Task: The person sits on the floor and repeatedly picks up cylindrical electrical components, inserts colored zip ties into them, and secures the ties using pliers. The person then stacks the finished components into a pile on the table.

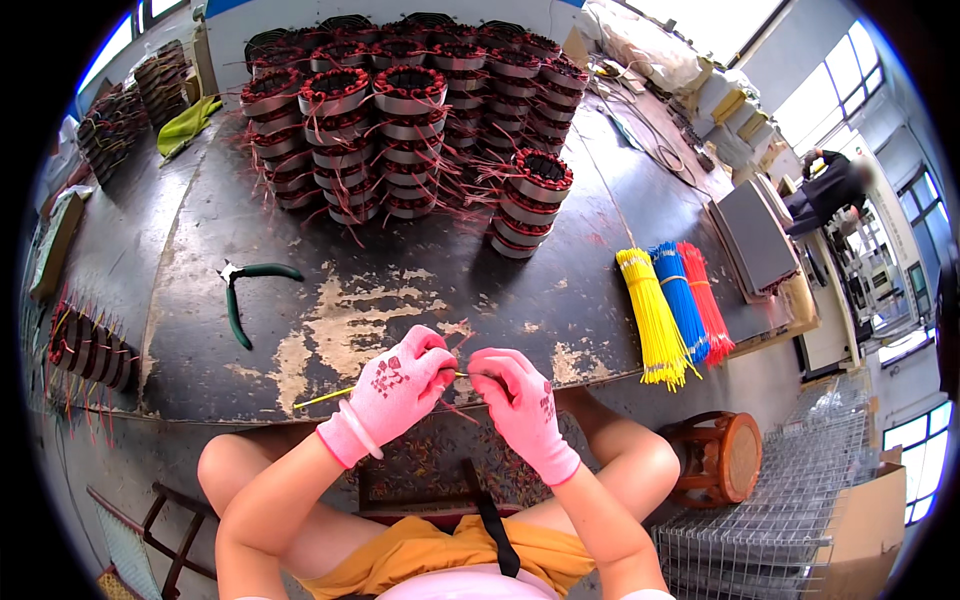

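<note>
Both my hands wear pink gloves and come close together over the table's front edge. My left hand (398, 388) is closed round a thin yellow wire (322, 398), whose tail sticks out to the left past the wrist. Between the two hands a short piece of the same wire shows. The fingers of my right hand (520, 402) pinch at its other end, though the fingertips partly hide it. Thin dark red leads show around the fingers; what they join to cannot be made out. Green-handled pliers (240, 285) lie spread on the table, left of my hands.
Stacks of wound stator cores (410, 90) with red leads fill the back; a shorter stack (530, 200) stands nearer. Bundles of yellow (652, 315), blue (680, 300) and red wires (705, 300) lie at right. More cores (90, 350) sit far left. A wooden stool (735, 457) stands below right.
</note>
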`<state>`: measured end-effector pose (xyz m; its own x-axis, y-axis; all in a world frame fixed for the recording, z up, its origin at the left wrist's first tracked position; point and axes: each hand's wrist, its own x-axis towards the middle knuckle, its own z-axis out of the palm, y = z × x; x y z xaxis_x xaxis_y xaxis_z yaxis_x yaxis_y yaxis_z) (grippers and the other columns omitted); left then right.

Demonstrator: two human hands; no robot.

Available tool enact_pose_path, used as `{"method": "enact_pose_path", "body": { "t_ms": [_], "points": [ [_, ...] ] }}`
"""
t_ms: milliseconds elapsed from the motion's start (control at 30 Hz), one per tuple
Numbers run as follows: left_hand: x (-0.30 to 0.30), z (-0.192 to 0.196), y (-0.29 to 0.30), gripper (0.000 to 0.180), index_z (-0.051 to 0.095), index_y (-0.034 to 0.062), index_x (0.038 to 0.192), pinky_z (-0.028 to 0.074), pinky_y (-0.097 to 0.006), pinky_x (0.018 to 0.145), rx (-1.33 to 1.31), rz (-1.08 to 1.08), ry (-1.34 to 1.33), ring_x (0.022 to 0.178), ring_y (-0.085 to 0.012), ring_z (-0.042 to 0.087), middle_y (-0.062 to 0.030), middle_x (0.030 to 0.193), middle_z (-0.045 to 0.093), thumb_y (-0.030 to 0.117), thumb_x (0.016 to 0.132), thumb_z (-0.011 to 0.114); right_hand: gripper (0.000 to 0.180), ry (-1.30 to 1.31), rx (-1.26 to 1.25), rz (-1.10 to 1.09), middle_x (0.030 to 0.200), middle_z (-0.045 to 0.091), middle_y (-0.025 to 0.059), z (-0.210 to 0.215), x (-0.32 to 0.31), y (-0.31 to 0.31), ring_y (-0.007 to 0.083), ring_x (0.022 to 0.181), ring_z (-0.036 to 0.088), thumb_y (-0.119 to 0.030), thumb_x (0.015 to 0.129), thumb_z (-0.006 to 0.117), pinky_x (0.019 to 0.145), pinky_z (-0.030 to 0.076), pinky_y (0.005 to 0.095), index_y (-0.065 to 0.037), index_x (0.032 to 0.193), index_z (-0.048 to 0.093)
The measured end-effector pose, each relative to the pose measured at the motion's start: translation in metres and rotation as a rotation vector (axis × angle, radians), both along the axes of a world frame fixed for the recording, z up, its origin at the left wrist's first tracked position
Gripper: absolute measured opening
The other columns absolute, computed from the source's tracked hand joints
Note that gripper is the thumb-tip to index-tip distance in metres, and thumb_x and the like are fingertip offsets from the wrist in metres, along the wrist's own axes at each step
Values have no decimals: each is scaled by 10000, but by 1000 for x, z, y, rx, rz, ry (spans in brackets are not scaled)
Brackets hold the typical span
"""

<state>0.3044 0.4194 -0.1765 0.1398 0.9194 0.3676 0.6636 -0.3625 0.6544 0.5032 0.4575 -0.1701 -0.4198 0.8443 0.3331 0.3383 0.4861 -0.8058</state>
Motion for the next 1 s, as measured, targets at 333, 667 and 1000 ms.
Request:
{"method": "enact_pose_path", "body": {
  "t_ms": [333,667,1000],
  "points": [
    [11,2,-5,174,665,75,1009,549,-399,742,9,24,40,896,-322,665,-99,1058,638,116,855,733,141,-85,-150,138,948,704,132,6,7,17,286,844,688,-105,942,650,728,543,345,-38,1062,679],
    [12,-9,-3,136,671,95,945,548,-392,724,33,29,86,849,-292,669,-56,987,665,115,830,741,253,103,-909,196,875,714,46,-25,9,49,68,701,621,-174,945,684,656,520,256,-5,1131,652],
    [13,-8,0,118,674,85,935,550,-399,719,3,37,42,835,-300,672,-67,959,668,139,846,730,296,-412,468,184,1075,722,64,-23,14,26,222,785,701,-214,899,693,700,553,364,-73,1158,668]
  ]
}}
